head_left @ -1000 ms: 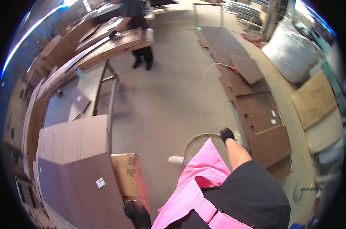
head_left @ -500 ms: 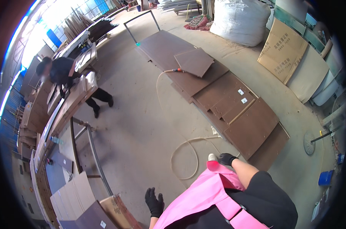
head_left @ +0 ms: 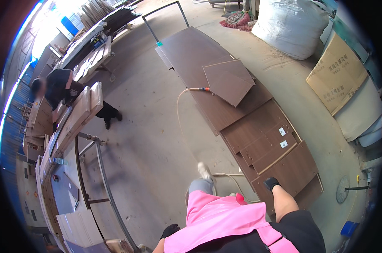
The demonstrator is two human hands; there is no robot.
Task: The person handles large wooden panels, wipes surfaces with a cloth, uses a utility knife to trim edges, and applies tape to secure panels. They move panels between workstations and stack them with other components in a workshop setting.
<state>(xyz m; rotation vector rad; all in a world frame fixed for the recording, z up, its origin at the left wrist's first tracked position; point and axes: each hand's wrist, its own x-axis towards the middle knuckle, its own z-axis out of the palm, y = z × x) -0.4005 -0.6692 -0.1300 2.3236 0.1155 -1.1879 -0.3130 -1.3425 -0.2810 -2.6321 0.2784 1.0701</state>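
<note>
My right hand [head_left: 272,183], in a black glove, hangs in front of me and overlaps the near brown panels in the picture. Its fingers are foreshortened and blurred, and I see nothing held in it. Low beside the pink apron [head_left: 224,211] is my black-gloved left hand [head_left: 170,230], its fingers partly hidden by the cloth. Brown panels [head_left: 237,101] lie in a long, overlapping stack ahead to the right. One loose panel [head_left: 229,80] rests askew on top. A thin hose [head_left: 178,109] with an orange-tipped fitting [head_left: 204,89] ends on the stack.
My light shoe [head_left: 204,170] is on the floor near the hose's loops. At left, a person [head_left: 58,88] bends over a bench [head_left: 73,120] with a metal frame [head_left: 108,189] beside it. A white bulk sack [head_left: 288,27] and leaning cardboard [head_left: 338,78] stand at right.
My view has shifted, and the panel stack looks closer. One leg has swung forward. My left hand has dropped back beside the apron; my right hand now appears over the panels.
</note>
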